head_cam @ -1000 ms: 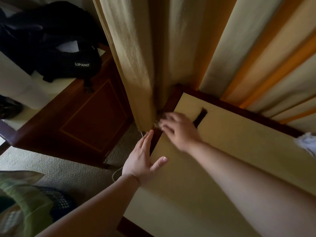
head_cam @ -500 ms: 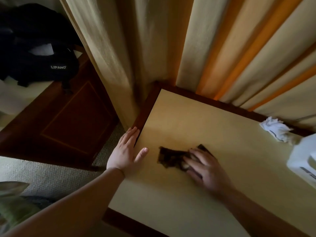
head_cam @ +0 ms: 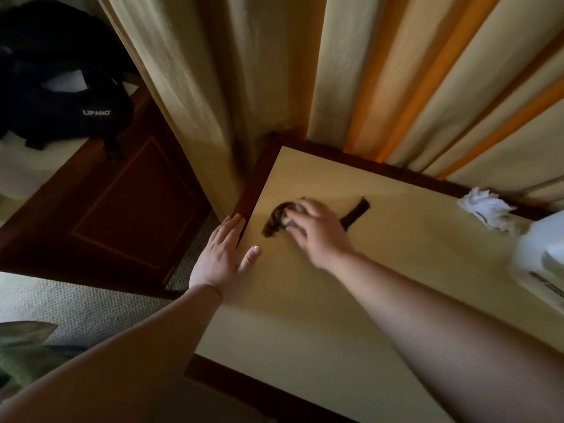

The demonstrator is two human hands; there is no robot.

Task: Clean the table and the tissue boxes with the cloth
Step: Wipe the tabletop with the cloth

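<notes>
**Pressing the dark cloth on the table**

Fingers of the right hand (head_cam: 317,232) curl over the small dark brown cloth (head_cam: 276,219) and press it down on the pale yellow table with a dark wood rim (head_cam: 351,315). Most of the cloth sticks out past the fingertips, toward the table's left edge, and one dark strip (head_cam: 355,213) pokes out behind the hand. It looks crumpled and blurry. The left hand (head_cam: 221,257) lies flat and open on the table's left edge. One white tissue box (head_cam: 540,254) sits at the table's right side, tissue (head_cam: 485,207) fluffed beside it. One cloth, two hands.
</notes>
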